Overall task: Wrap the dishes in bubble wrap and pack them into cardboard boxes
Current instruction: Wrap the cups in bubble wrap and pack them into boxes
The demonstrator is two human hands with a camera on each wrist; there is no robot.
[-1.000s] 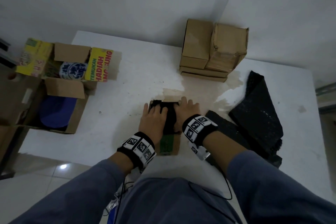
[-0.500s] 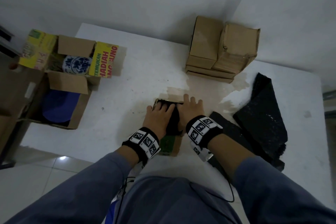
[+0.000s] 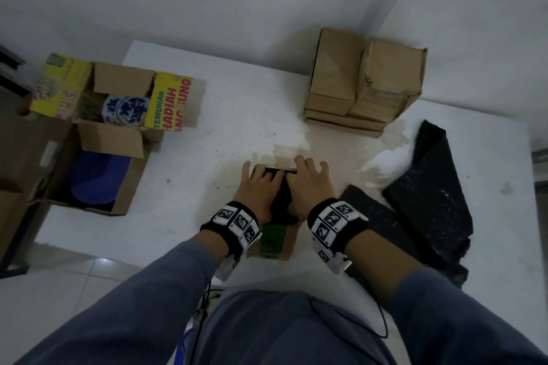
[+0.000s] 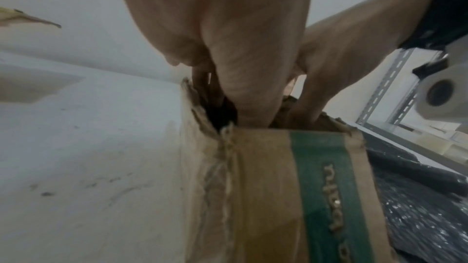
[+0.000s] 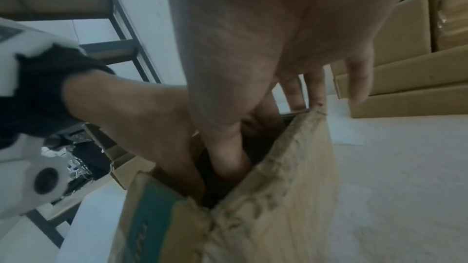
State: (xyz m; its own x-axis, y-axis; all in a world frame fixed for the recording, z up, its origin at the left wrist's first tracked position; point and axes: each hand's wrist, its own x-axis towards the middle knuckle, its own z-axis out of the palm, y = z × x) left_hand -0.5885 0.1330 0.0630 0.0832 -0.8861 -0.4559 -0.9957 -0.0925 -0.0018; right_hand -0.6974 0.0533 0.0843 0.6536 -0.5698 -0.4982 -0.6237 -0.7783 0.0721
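A small cardboard box (image 3: 278, 241) with a green stripe stands near the front edge of the white table (image 3: 207, 151). A bundle in black bubble wrap (image 3: 281, 201) sits in its open top. My left hand (image 3: 261, 187) lies on the bundle's left side, and in the left wrist view its fingers (image 4: 243, 91) reach down inside the box (image 4: 266, 187). My right hand (image 3: 308, 184) presses on the right side. Its thumb (image 5: 228, 147) is inside the box (image 5: 278, 187), and the other fingers lie straight over the far rim. What the wrap holds is hidden.
An open printed carton (image 3: 124, 83) at the left edge holds a blue-and-white patterned dish (image 3: 124, 109), and a blue item (image 3: 100, 181) lies in the box below it. Stacked brown boxes (image 3: 361, 83) stand at the back. Black bubble wrap sheets (image 3: 430, 187) lie at the right.
Both hands stay on the black bundle in the small box, with fingers edged slightly toward its far rim. The head view has shifted a little.
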